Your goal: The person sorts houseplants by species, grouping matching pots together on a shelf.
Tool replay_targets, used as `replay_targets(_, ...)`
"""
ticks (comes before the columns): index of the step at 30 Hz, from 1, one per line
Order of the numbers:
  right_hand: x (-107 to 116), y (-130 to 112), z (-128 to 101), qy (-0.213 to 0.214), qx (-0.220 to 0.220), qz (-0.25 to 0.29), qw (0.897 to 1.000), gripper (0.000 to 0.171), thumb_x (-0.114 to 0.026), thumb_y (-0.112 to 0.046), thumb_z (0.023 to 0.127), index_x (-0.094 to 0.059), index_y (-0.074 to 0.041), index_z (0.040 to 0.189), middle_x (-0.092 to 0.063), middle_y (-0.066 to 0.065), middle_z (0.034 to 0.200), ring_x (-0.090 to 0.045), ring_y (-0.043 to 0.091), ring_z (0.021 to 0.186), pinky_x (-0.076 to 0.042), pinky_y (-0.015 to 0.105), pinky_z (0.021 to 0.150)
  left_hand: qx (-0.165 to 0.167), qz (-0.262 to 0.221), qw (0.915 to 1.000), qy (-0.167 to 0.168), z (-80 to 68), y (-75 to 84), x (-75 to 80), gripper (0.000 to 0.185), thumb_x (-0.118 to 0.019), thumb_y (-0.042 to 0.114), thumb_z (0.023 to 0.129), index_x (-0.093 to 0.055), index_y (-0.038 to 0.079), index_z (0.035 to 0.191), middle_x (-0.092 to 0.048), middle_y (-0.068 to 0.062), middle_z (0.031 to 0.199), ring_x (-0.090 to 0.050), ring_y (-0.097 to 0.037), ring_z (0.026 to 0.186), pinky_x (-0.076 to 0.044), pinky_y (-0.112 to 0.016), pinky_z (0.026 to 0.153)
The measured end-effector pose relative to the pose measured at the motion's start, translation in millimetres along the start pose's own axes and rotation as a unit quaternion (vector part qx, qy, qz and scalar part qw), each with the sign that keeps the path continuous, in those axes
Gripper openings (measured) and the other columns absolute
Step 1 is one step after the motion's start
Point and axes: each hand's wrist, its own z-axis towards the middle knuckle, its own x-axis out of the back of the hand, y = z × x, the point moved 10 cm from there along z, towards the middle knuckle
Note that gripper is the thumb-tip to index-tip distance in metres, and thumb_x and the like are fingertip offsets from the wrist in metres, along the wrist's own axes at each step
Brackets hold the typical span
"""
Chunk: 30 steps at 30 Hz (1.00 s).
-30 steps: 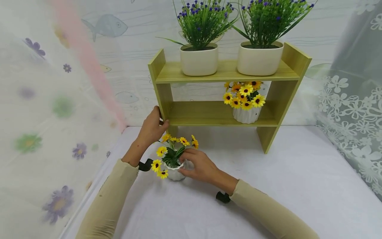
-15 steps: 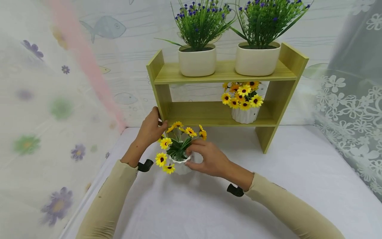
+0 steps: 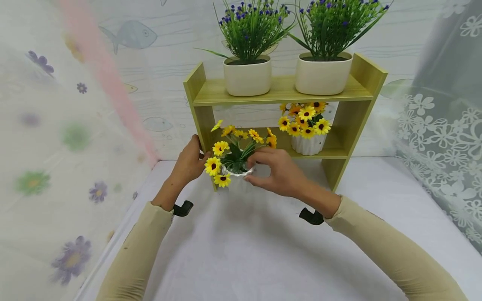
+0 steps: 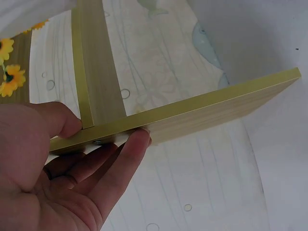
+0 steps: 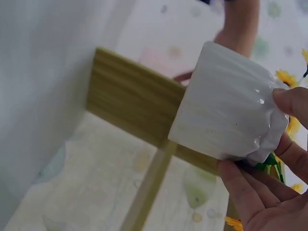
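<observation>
My right hand (image 3: 280, 172) pinches the rim of a white ribbed flowerpot (image 5: 228, 103) between thumb and fingers, holding it up off the table in front of the lower shelf. Yellow artificial daisies (image 3: 222, 149) with dark centres and green leaves spill out of this pot. At the left, my left hand (image 3: 190, 161) grips the side panel of a wooden shelf (image 3: 281, 103); in the left wrist view the thumb lies on one side of the panel (image 4: 207, 103) and the fingers on the other. Part of the left fingers is hidden behind the panel in the head view.
A second white pot (image 3: 308, 145) of yellow daisies stands on the right of the lower shelf. Two cream planters (image 3: 247, 77) with purple-flowered greenery stand on the top board. A white cloth covers the table (image 3: 241, 251), and patterned curtains (image 3: 67, 167) hang around it.
My right hand has lifted the flowerpot off the table, moving it upward, slightly right and toward the shelf. The left hand stays on the side panel.
</observation>
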Motion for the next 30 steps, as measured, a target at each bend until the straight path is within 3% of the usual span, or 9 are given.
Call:
replay_targets(4, 16.3, 5.5, 9.9, 0.025, -0.014, -0.008, 1.0, 0.02, -0.089, -0.02, 0.087, -0.076, -0.01, 0.099, -0.074, -0.001, 0.096, -0.07, 0.018, 0.091, -0.062, 0.038, 0.084, 0.002, -0.003, 1.0, 0.002, 0.2, -0.4, -0.3, 0.053, -0.059, 0.02, 0.109, -0.035, -0.003, 0.15, -0.058, -0.022, 0.134, -0.069, -0.037, 0.115, -0.063, -0.049, 0.091)
replay_targets(9, 25.5, 19.8, 20.7, 0.035, -0.064, -0.037, 0.997, 0.021, -0.088, -0.023, 0.089, -0.076, -0.01, 0.1, -0.075, 0.002, 0.099, -0.069, 0.022, 0.091, -0.061, 0.041, 0.083, -0.006, -0.006, 1.0, 0.005, 1.7, 1.4, 0.4, 0.052, -0.058, 0.016, 0.107, -0.036, -0.003, 0.15, -0.057, -0.024, 0.138, -0.069, -0.037, 0.116, -0.063, -0.049, 0.09)
replay_targets(14, 21.9, 34.4, 30.6, 0.03, -0.107, -0.062, 0.992, 0.022, -0.085, -0.028, 0.092, -0.076, -0.01, 0.102, -0.076, 0.004, 0.102, -0.066, 0.023, 0.088, -0.056, 0.04, 0.08, -0.007, -0.005, 1.0, 0.004, 2.1, 0.6, 0.3, 0.052, -0.057, 0.014, 0.107, -0.035, -0.004, 0.15, -0.057, -0.024, 0.138, -0.068, -0.037, 0.116, -0.063, -0.049, 0.09)
replay_targets(22, 12.1, 50.2, 45.0, 0.047, -0.121, -0.042, 0.991, 0.024, -0.085, -0.026, 0.091, -0.076, -0.008, 0.103, -0.076, 0.005, 0.097, -0.061, 0.023, 0.081, -0.05, 0.038, 0.076, -0.001, -0.005, 1.0, 0.005, 2.2, -2.4, -0.1, 0.051, -0.058, 0.016, 0.107, -0.036, -0.004, 0.149, -0.059, -0.023, 0.135, -0.069, -0.036, 0.114, -0.064, -0.048, 0.088)
replay_targets(30, 4.7, 67.8, 53.0, 0.048, -0.164, -0.01, 0.985, 0.027, -0.083, -0.026, 0.094, -0.073, -0.006, 0.11, -0.074, 0.009, 0.105, -0.064, 0.028, 0.093, -0.052, 0.041, 0.085, 0.001, -0.004, 1.0, 0.006, 1.5, -3.1, 1.8, 0.05, -0.057, 0.017, 0.107, -0.037, -0.005, 0.148, -0.059, -0.023, 0.133, -0.069, -0.036, 0.113, -0.063, -0.048, 0.087)
